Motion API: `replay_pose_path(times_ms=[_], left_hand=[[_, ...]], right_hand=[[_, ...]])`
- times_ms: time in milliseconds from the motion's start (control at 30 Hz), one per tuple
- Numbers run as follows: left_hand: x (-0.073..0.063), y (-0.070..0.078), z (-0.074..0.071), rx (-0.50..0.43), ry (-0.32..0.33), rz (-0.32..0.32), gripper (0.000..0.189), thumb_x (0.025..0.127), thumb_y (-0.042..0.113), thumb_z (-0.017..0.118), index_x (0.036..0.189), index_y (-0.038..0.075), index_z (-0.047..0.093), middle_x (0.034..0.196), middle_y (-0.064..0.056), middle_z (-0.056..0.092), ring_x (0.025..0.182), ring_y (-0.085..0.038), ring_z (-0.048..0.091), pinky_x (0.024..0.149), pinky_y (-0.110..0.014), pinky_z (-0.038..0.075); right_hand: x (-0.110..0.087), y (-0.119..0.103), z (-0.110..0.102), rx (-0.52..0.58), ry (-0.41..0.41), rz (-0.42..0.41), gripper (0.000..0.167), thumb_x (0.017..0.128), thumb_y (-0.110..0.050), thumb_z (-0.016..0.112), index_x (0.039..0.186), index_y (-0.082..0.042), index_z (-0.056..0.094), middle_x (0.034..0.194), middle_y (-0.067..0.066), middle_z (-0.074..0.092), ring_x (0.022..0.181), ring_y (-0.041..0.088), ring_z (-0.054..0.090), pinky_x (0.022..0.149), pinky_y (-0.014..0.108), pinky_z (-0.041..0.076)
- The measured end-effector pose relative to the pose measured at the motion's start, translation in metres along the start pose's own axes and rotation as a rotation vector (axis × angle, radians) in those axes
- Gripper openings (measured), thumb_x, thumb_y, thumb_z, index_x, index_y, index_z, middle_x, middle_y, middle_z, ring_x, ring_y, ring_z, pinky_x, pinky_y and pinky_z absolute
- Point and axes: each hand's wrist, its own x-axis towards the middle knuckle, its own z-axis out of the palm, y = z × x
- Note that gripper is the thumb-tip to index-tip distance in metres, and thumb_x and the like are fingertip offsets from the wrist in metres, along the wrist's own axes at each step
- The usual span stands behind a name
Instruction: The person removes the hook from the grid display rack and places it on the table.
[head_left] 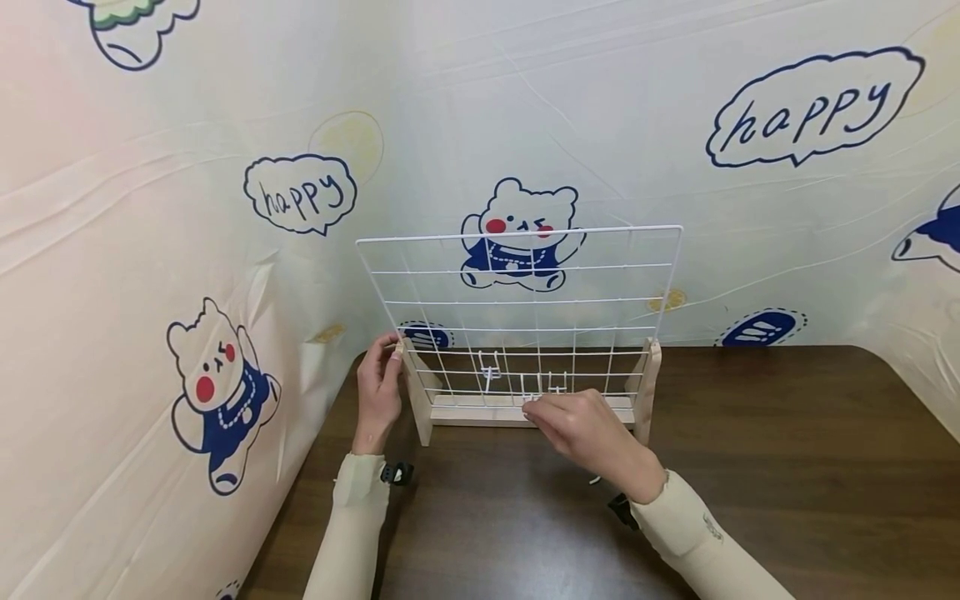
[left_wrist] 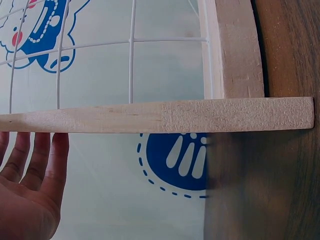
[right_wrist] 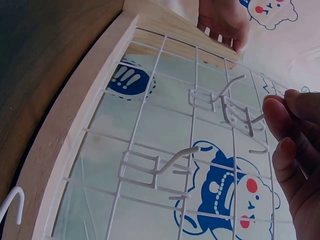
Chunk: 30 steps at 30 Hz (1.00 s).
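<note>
A white wire grid (head_left: pixel 517 234) stands upright in a pale wooden stand (head_left: pixel 480 415). My left hand (head_left: pixel 380 392) holds the stand's left side post (head_left: pixel 417 392), its fingers (left_wrist: pixel 55 165) against the wood in the left wrist view. Between the thumb and fingertips of my right hand (head_left: pixel 581 421) is the prong of a small white wire hook (right_wrist: pixel 250 122), at the front of the grid's lower part. Two similar hooks hang on the grid: one left of centre (head_left: pixel 490 372), another (head_left: pixel 557 389) just behind my right hand in the head view.
The stand rests on a dark brown wooden table (head_left: pixel 787 467). Another white hook (right_wrist: pixel 17 205) shows at the lower left of the right wrist view, partly out of frame. Behind and to the left hangs a pale curtain (head_left: pixel 615 117) printed with cartoon bears.
</note>
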Motion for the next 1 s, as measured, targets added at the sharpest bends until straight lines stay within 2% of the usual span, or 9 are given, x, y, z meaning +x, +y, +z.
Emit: replay_pose_path(times_ms=[67,567,633,833,1000], left_hand=[[0.0,0.0,0.0,0.0,0.003,0.007,0.027,0.103,-0.002,0.048,0.122,-0.017,0.061,0.116,-0.036,0.065,0.089,-0.009,0.06,0.076,-0.01,0.044],[0.0,-0.002,0.001,0.001,0.003,0.005,0.027,0.104,-0.001,0.048,0.123,-0.016,0.061,0.119,-0.036,0.064,0.091,-0.008,0.058,0.077,-0.01,0.043],[0.0,-0.002,0.001,0.001,0.004,0.005,0.027,0.104,-0.001,0.048,0.123,-0.016,0.061,0.118,-0.036,0.064,0.091,-0.008,0.058,0.077,-0.01,0.042],[0.0,-0.002,0.0,0.006,0.002,0.005,0.028,0.104,-0.001,0.049,0.123,-0.016,0.061,0.118,-0.035,0.065,0.092,-0.008,0.058,0.078,-0.01,0.042],[0.001,-0.009,0.001,0.014,0.001,-0.009,0.028,0.104,-0.001,0.048,0.124,-0.017,0.06,0.118,-0.035,0.065,0.091,-0.013,0.059,0.077,-0.012,0.044]], right_hand=[[-0.001,0.0,0.0,-0.001,-0.004,0.001,0.01,0.098,-0.007,0.068,0.093,-0.006,0.076,0.079,-0.001,0.078,0.065,0.007,0.072,0.057,0.021,0.056],[-0.013,0.001,-0.001,-0.001,-0.028,0.001,0.004,0.092,-0.003,0.072,0.094,-0.005,0.075,0.078,-0.002,0.076,0.062,0.007,0.069,0.057,0.021,0.055],[-0.014,0.001,-0.001,-0.002,-0.033,0.001,0.005,0.095,-0.005,0.07,0.094,-0.006,0.075,0.077,-0.003,0.075,0.06,0.006,0.067,0.056,0.021,0.054],[-0.017,0.0,-0.002,-0.002,-0.046,0.0,0.019,0.105,-0.013,0.059,0.094,-0.007,0.074,0.075,-0.004,0.072,0.057,0.004,0.063,0.054,0.018,0.051],[-0.019,0.0,-0.002,0.007,-0.053,0.006,0.011,0.1,-0.009,0.065,0.094,-0.008,0.074,0.074,-0.005,0.072,0.055,0.003,0.059,0.053,0.017,0.05]])
